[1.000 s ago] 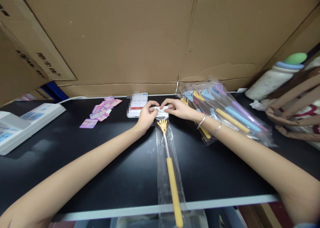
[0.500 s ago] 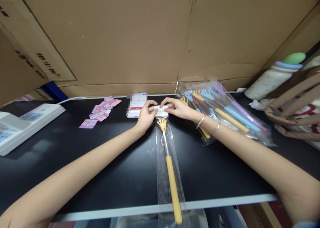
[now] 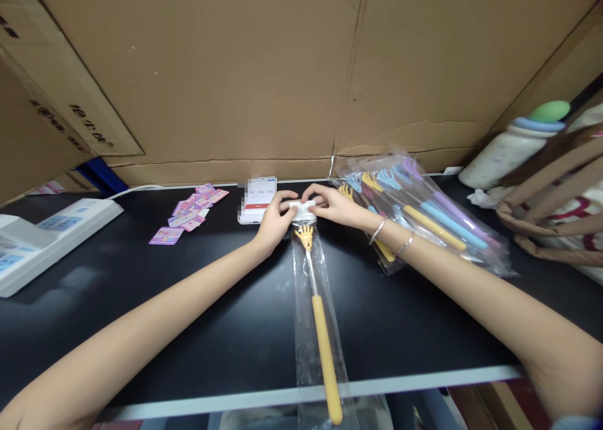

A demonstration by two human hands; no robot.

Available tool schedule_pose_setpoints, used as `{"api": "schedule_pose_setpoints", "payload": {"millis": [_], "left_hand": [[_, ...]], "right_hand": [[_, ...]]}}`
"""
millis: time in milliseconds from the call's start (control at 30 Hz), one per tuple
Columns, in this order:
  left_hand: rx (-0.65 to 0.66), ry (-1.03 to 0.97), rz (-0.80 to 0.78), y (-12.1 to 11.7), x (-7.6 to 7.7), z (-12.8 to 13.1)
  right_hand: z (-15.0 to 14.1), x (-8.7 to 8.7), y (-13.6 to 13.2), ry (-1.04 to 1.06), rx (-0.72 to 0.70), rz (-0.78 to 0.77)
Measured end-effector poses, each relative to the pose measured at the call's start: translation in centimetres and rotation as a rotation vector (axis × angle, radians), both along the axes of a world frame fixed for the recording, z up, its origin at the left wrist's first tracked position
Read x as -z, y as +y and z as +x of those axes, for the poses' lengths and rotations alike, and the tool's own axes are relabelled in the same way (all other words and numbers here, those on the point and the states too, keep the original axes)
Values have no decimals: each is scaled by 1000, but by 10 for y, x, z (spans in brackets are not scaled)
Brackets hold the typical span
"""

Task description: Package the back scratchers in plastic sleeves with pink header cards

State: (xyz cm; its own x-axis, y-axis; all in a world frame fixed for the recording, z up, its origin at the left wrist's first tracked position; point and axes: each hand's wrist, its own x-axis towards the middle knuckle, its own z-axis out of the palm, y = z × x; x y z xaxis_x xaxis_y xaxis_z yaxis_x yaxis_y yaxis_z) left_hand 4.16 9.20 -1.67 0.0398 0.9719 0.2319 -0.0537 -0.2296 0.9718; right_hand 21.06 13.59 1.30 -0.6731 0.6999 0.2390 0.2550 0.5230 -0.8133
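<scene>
A yellow back scratcher [image 3: 320, 329] with a hand-shaped head lies in a long clear plastic bag [image 3: 305, 292] on the black table [image 3: 188, 292], its handle reaching past the near edge. My left hand [image 3: 276, 220] and my right hand [image 3: 330, 205] both pinch the folded white top flap [image 3: 301, 209] of that bag at its far end, fingers closed on it. My right wrist wears two bracelets.
A phone [image 3: 257, 199] lies just left of my hands. Pink stickers [image 3: 191, 213] lie further left, a white device [image 3: 42, 238] at the far left. A pile of bagged scratchers [image 3: 419, 213] lies right, beside a bottle [image 3: 513, 144] and a bag [image 3: 556, 210]. Cardboard [image 3: 282, 72] walls the back.
Hardly anything has moved; my fingers have shifted slightly on the bag's top flap, and the view has drifted a little.
</scene>
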Motion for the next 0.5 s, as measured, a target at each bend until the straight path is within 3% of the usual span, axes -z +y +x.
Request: {"api": "schedule_pose_setpoints", "payload": {"millis": [200,300,500], "left_hand": [[35,31,1,-5,-7,1],[39,38,-37,-5,-9,1],[223,90,-71,-1,-7,-3]], "right_hand": [[0,-12,-2,87,82,-103],[-1,-19,-4,187,135,-238],[0,-20,-4,401,241,-459]]}}
